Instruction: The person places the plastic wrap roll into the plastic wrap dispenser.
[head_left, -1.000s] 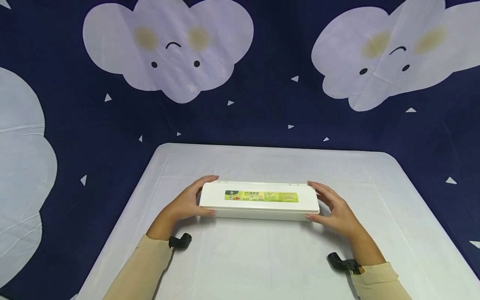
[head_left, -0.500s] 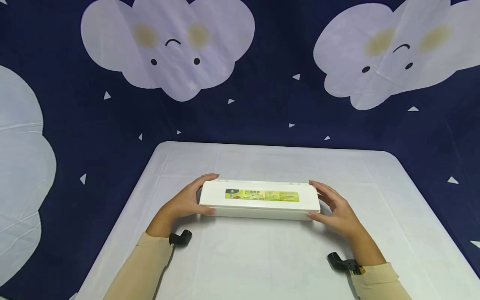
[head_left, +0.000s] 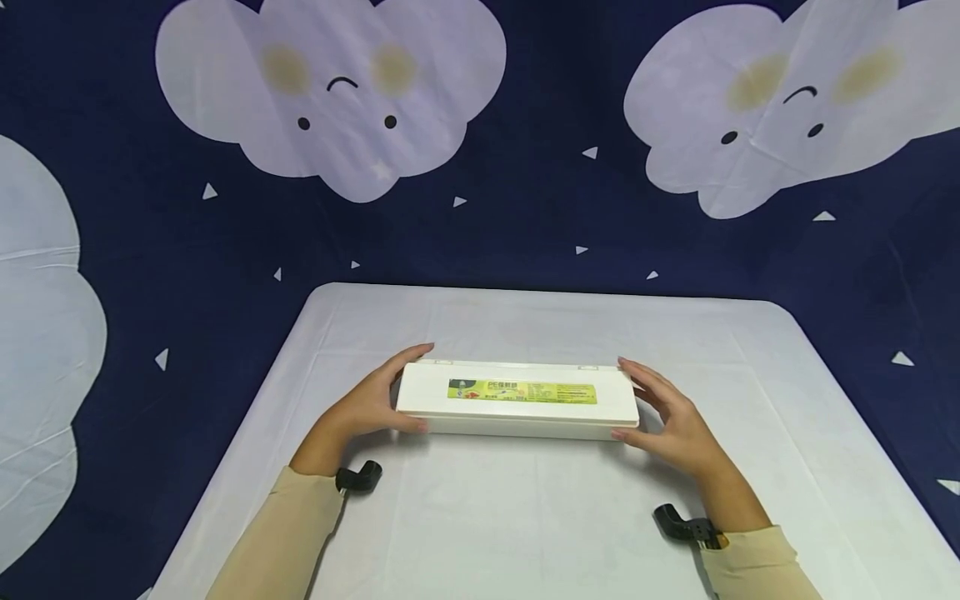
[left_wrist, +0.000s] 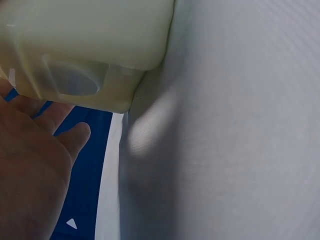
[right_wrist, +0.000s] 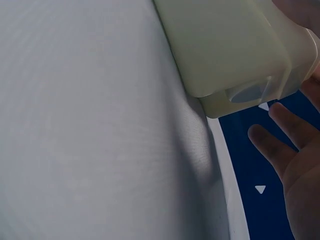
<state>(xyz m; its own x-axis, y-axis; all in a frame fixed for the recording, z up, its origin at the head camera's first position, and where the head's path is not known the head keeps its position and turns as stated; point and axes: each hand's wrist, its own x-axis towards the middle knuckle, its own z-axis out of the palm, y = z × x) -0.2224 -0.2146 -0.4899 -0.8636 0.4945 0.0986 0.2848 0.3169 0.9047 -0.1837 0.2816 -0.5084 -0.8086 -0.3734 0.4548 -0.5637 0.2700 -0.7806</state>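
Note:
A long white cling film box [head_left: 525, 425] with a yellow-green label [head_left: 522, 392] and a flat lid lies lengthwise across the white table. My left hand [head_left: 367, 407] holds its left end, thumb on the front side and fingers reaching round to the back edge. At the other end my right hand [head_left: 675, 421] grips in the same way, thumb low in front. Both wrist views show the box's ends close up, a clear oval window [left_wrist: 75, 79] in the left one. Some fingers [right_wrist: 272, 142] there are spread apart from the box.
The white-covered table [head_left: 480, 517] has rounded far corners. Behind it hangs a dark blue cloth [head_left: 525, 233] printed with pale clouds and small triangles. Black wrist cameras [head_left: 360, 477] are strapped at both beige sleeves.
My left fingertips have shifted slightly away from the box's back edge. The box and my right hand stay practically where they were; the head view has tilted a little.

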